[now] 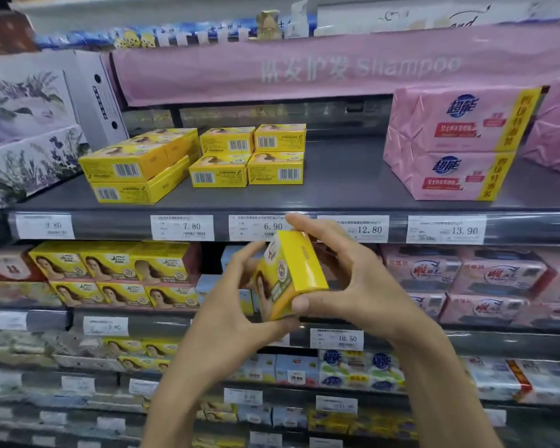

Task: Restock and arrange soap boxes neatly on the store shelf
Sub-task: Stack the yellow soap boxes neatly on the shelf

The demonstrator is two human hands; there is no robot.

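A person is holding a yellow cardboard soap box (296, 270) in both hands, in front of the price rail and just below the grey metal shelf (340, 179). The box is tilting with one narrow end upward. The left hand (236, 308) is curling round its lower left side. The right hand (349, 279) is gripping it from the right, fingers arching over the top edge and thumb pressing the bottom corner.

On the shelf, a stack of matching yellow boxes (136, 168) is sitting at the left with barcodes facing out. Just beside it, four more yellow boxes (249, 155) are standing in two rows of two. Well apart to the right, two pink wrapped soap packs (450, 143) reading "超能" are lying one on the other.

White price tags along the rail are showing 7.80 (182, 227), 6.90 (256, 227), 12.80 (367, 229) and 13.90 (446, 229); the box is covering part of the 6.90 tag. A pink banner (304, 66) above is reading "Shampoo" after Chinese characters. A lower tag (337, 339) is showing 10.60.
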